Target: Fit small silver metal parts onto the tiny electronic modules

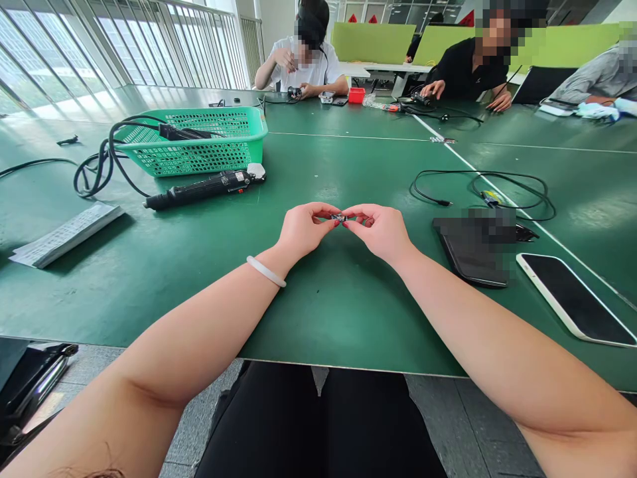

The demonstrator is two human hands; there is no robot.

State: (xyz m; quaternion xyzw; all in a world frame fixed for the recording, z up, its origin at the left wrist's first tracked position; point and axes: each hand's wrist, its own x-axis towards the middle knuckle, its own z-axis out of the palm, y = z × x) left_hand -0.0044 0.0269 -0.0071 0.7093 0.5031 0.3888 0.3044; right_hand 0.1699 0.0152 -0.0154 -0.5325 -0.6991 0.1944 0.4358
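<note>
Both of my hands meet above the green table (318, 299), near the middle of the view. Between their fingertips is a small dark part with silvery spots (339, 217), too tiny to name. My left hand (306, 229), with a white bangle on its wrist, pinches the part's left side between thumb and fingers. On the right side my right hand (381, 231) pinches it in the same way. The fingertips hide most of the part. Left of my hands lies a black electric screwdriver (199, 188) with a cable.
A green plastic basket (199, 159) stands behind the screwdriver. Folded paper (70, 234) lies at left. To the right are a coiled cable (540, 192), a black flat case (470, 255) and a phone (580, 295). Several people sit across the table, near a red box (356, 95).
</note>
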